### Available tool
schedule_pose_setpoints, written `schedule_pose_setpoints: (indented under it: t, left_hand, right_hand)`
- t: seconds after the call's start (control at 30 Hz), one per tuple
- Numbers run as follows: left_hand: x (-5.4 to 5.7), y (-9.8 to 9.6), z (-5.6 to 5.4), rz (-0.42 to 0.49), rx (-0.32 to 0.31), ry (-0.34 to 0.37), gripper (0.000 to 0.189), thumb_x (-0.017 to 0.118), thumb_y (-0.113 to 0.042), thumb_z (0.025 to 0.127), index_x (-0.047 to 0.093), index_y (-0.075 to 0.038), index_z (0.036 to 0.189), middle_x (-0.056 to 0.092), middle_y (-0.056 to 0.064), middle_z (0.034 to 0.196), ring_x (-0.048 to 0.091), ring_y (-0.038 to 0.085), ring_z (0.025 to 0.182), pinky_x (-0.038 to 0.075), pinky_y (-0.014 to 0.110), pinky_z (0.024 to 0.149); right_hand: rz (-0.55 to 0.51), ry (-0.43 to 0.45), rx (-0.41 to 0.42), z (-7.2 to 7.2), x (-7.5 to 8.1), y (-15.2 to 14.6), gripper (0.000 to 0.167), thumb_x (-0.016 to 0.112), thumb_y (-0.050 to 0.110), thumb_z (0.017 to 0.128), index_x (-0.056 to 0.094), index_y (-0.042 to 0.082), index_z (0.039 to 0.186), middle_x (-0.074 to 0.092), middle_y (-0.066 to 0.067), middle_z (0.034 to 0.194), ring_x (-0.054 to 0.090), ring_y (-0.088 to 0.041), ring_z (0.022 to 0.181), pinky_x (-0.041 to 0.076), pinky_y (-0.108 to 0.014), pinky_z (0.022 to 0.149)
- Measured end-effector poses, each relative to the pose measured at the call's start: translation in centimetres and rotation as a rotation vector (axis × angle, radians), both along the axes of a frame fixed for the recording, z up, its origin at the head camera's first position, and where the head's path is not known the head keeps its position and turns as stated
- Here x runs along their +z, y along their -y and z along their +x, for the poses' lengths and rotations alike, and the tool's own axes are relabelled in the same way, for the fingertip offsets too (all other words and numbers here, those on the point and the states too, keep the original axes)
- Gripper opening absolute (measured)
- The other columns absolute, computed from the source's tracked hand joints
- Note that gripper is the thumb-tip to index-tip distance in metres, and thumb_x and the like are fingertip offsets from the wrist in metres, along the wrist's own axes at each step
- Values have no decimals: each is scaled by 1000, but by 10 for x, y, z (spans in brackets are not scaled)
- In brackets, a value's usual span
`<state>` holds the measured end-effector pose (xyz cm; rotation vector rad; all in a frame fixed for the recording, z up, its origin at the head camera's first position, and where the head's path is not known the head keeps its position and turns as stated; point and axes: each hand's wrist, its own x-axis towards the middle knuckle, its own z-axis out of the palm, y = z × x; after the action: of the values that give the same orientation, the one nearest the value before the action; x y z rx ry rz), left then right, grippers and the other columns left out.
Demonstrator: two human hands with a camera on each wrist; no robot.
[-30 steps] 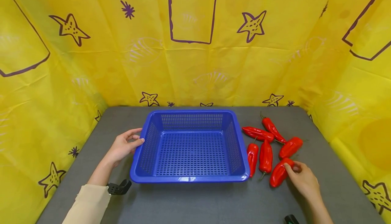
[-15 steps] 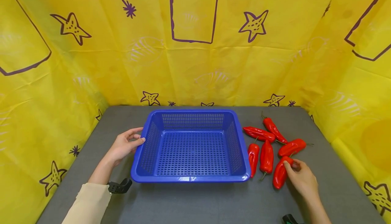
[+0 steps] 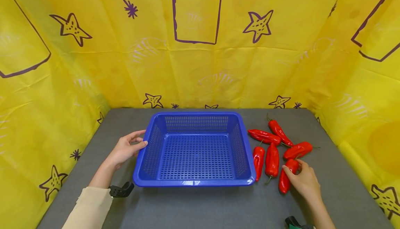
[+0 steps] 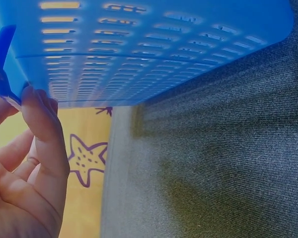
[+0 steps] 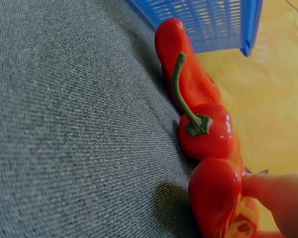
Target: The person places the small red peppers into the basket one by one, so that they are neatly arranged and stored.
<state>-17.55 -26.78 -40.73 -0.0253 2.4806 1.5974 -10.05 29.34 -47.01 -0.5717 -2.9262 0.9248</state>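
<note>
A blue plastic basket (image 3: 193,183) with slotted walls stands at the middle of the grey table. My left hand (image 3: 127,150) holds its left rim, thumb on top and fingers beneath; in the left wrist view the fingers (image 4: 42,116) bend up to the rim. At the right, my right hand (image 3: 304,180) grips a glossy red pepper (image 3: 285,183) between thumb and fingers, low by the tabletop. In the right wrist view the held pepper (image 5: 214,191) sits beside a pepper with a green stem (image 5: 206,134). My palm hides part of the held one.
Several more red peppers lie between the basket and my right hand: one against the basket's right wall (image 3: 258,159), one beside it (image 3: 272,161), and others farther back (image 3: 265,137). A yellow patterned cloth (image 3: 193,76) surrounds the table (image 3: 200,208) at the back and sides.
My right hand has shifted a little left, and the pepper in it has turned to point more toward me. The pepper just behind has swung flatter. My left hand and the basket stay put.
</note>
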Motion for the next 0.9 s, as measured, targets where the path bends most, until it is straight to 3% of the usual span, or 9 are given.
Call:
schedule_pose_setpoints:
  t: [0.33,0.6,0.9]
  left_hand:
    - [2,1,1,-32,-20,-9,63,63,-30,87,37,-8,140,55,20,104,64,21,74,56,36,66]
    - [3,1,0,-41,-13,-8,62,63,-29,88,37,-8,140,55,20,103,63,20,74,55,37,66]
    - [4,0,0,-4,-22,17,64,62,-29,88,34,-8,142,58,19,102,65,22,75,56,37,68]
  right_hand:
    - [-12,13,26,2,5,1,70,58,41,86,35,-5,133,43,-36,120,44,-48,107,38,-60,84]
    - [-20,-55,32,4,6,0,68,61,38,84,38,-5,132,49,-32,120,49,-42,99,41,-54,78]
    - [-26,-85,65,8,10,-4,68,60,38,86,38,-6,132,50,-32,119,48,-44,101,40,-57,79]
